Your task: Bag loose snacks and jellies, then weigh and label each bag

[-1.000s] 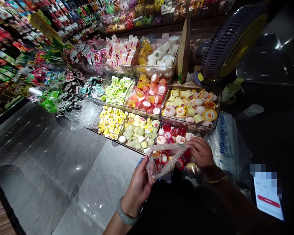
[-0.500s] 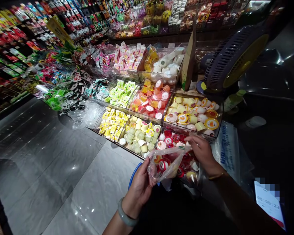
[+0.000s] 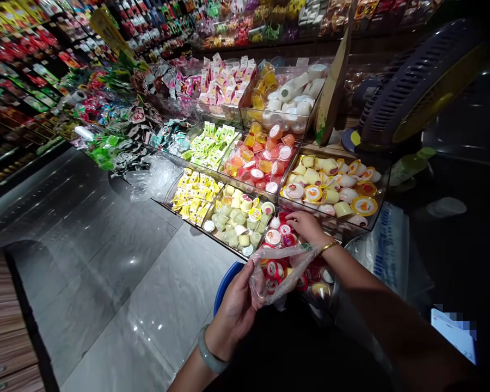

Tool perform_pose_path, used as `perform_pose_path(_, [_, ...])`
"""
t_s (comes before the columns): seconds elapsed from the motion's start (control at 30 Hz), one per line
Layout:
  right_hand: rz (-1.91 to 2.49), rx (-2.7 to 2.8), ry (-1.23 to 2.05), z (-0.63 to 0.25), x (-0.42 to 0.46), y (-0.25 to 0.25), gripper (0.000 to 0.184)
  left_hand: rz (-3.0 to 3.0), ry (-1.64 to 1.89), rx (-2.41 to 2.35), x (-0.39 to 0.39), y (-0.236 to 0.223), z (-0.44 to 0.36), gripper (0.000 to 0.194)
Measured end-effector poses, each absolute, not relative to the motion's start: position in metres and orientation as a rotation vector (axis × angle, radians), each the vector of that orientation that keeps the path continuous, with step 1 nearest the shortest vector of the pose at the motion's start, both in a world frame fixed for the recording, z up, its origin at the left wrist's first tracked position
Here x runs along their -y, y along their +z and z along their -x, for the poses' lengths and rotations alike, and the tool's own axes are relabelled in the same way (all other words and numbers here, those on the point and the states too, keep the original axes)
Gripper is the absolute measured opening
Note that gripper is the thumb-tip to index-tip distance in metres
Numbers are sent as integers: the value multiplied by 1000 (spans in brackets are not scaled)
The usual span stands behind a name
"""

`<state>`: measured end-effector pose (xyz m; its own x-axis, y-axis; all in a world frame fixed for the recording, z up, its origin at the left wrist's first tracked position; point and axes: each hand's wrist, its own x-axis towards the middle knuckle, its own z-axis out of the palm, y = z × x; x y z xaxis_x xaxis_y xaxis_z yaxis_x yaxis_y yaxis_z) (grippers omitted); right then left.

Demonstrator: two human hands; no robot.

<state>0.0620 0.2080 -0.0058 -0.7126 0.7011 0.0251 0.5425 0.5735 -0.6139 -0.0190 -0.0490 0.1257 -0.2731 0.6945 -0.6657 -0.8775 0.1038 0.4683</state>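
Observation:
My left hand (image 3: 237, 302) grips the rim of a clear plastic bag (image 3: 283, 252), fingers closed on its left side. The bag's mouth gapes over a compartment of red-lidded jelly cups (image 3: 274, 269); whether any cups lie inside the bag is hard to tell. Beyond the bag's far edge, my right hand (image 3: 308, 227) reaches over the same compartment. Its fingers stretch toward a red cup (image 3: 286, 229) near the back, with no cup visibly held. The thumb is mostly hidden. Beside this lies a compartment of pale green and yellow cups (image 3: 239, 223).
Behind are bins of orange jelly cups (image 3: 255, 160), yellow-lidded cups (image 3: 330, 185), yellow sachets (image 3: 196, 190) and green sachets (image 3: 210, 144). A fan (image 3: 416, 87) stands at right, above a stack of plastic bags (image 3: 392, 245). A blue rim (image 3: 224, 283) shows beside my left hand.
My right hand has left the bag's edge and moved forward and left over the red cups. My left hand still holds the bag. The view has shifted slightly.

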Motion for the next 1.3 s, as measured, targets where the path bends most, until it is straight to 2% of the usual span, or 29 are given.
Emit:
perform_pose_path(0.1, [1002,2623,774,-46,-206,-18,28,246,1545,-1014,50,123,19,26])
perform_pose_path(0.17, [981,2667,714,-38,-202,-17,27,245,1554,-997,50,121,19,25])
perform_pose_path(0.27, [938,2690,626,-34,-197,-1,20,278,1563,-983,52,118,19,24])
perform_pose_path(0.47, [1099,2360,201,-34,-229,42,38,295,1549,-995,50,118,18,24])
perform_pose_path(0.53, [1176,2377,154,-34,-247,46,35,305,1545,-998,49,119,18,25])
perform_pose_path(0.77, [997,2380,298,-53,-262,28,10,351,1553,-986,48,115,18,22])
perform_pose_path(1.1, [796,2276,259,-75,-246,9,17,284,1547,-973,48,114,20,28])
perform_pose_path(1.2, [775,2143,312,-84,-245,23,18,230,1531,-975,47,114,21,34])
perform_pose_path(1.3, [687,1988,347,-100,-234,59,13,169,1519,-979,47,113,23,40])
